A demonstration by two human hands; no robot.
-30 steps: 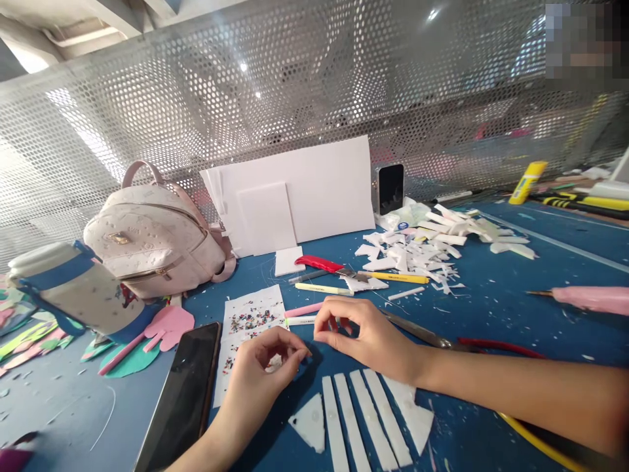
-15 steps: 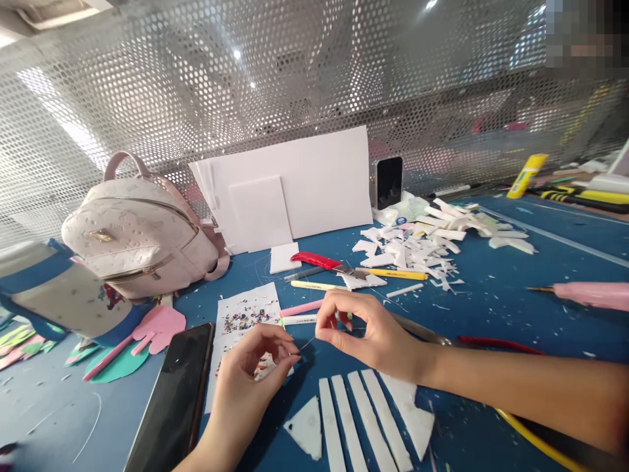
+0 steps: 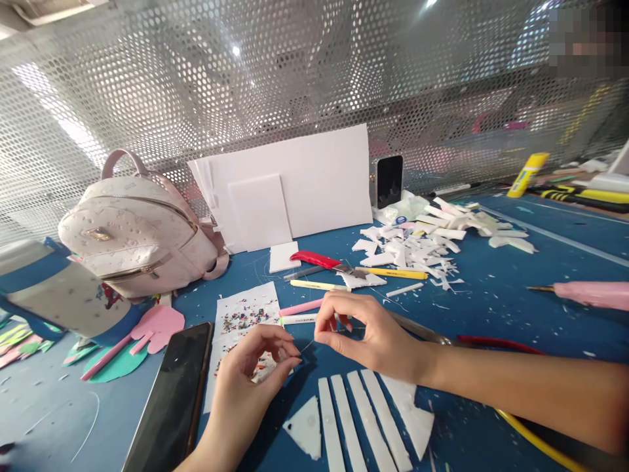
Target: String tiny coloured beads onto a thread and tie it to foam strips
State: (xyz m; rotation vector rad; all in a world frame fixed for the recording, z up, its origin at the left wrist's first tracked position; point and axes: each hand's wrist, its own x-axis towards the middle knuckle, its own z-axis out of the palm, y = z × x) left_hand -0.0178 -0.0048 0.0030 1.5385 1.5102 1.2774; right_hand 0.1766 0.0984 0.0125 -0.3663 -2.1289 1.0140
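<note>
Because the thin, clear, hair-like thread (image 3: 307, 345) is so hard to see, I look closely at the small gap between my two bare hands, where a short bit of it shows in the air over the blue table top (image 3: 457, 419). My left hand (image 3: 248, 379) has its thumb and first finger pressed together on one side of the gap, and my right hand (image 3: 376, 335) does the same on the other. They seem to pinch the thread, though the skin hides just how much each one holds. I judge it to be very light, springy and a bit slick, like fishing line, so it could slip out or curl up. The best hold is a small, firm pinch near the end, right at the fingertips — not back in the palm. Beyond my left hand, the tiny, bright, many-coloured bits (image 3: 248, 318), maybe beads, lie on a flat white paper sheet (image 3: 270, 294). They look hard and may roll, so a soft pinch by the sides suits them — one at a time.
</note>
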